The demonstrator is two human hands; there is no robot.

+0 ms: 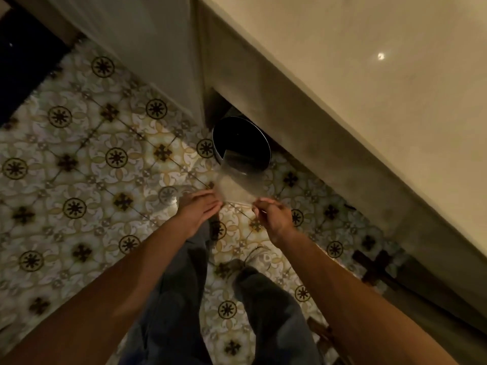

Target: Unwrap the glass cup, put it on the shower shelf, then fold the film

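A sheet of clear film (238, 180) hangs stretched between my two hands above the patterned floor. My left hand (199, 208) pinches its left edge with the fingers pointing right. My right hand (272, 216) is closed on the film's right edge. The film's far part overlaps the view of a dark bin. No glass cup and no shower shelf are in view.
A round black bin (241, 138) stands on the patterned tile floor (79, 167) under a beige counter (369, 101). A pale cabinet wall (158, 48) rises at the top centre. My legs and one shoe (259, 260) are below. A dark wooden piece (376, 267) lies at the right.
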